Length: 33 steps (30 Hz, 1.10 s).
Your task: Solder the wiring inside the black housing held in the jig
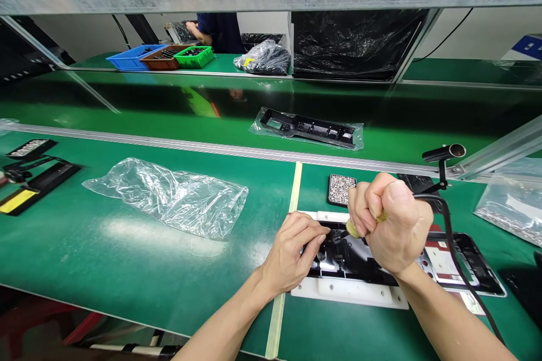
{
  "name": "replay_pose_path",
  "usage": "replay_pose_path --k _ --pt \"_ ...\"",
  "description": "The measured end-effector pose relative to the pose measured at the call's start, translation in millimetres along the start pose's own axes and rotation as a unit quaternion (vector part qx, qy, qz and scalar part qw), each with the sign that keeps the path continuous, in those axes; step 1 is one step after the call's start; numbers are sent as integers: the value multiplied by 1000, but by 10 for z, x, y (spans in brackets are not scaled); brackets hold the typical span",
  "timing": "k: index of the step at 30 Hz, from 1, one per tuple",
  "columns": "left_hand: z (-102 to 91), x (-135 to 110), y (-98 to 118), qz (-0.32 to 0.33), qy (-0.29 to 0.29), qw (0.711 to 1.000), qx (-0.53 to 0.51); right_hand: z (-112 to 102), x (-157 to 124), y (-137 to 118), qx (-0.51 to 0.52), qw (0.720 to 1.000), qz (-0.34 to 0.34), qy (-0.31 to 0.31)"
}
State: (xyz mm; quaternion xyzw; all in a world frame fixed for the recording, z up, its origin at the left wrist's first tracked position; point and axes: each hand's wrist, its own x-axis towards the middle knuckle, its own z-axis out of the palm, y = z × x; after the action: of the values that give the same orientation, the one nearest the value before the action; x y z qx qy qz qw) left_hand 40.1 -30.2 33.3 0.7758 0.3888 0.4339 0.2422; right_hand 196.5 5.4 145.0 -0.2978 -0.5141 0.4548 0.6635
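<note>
**Grip at the White Fixture**

We close our right hand around a yellow-handled tool, directed at the black panel in the fixture. Our left hand touches the panel; we cannot tell whether it pinches anything.

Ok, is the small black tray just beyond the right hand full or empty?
The black tray is not empty: small silvery pieces cover what shows of its inside. Whether it is brim-full, I cannot tell.

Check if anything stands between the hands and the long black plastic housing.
Nothing visible blocks the left hand, at the left end of the housing. Between the right hand and the housing is only the yellow-handled tool it grips; the thick black cable passes to its right.
</note>
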Motion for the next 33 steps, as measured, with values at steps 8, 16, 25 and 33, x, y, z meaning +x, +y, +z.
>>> replay_pose_path --k 8,16,25,33 --pt "3 -5 -8 -1 -1 1000 -2 -22 -9 32 -3 1000 11 7" --pt "5 -6 4 1 0 1000 -2 -20 -13 0 -1 1000 11 10" --pt "0 12 16 6 3 1000 4 -21 -21 12 5 1000 2 16" --pt "-4 18 10 10 4 1000 7 -24 -23 9 2 1000 1 10"
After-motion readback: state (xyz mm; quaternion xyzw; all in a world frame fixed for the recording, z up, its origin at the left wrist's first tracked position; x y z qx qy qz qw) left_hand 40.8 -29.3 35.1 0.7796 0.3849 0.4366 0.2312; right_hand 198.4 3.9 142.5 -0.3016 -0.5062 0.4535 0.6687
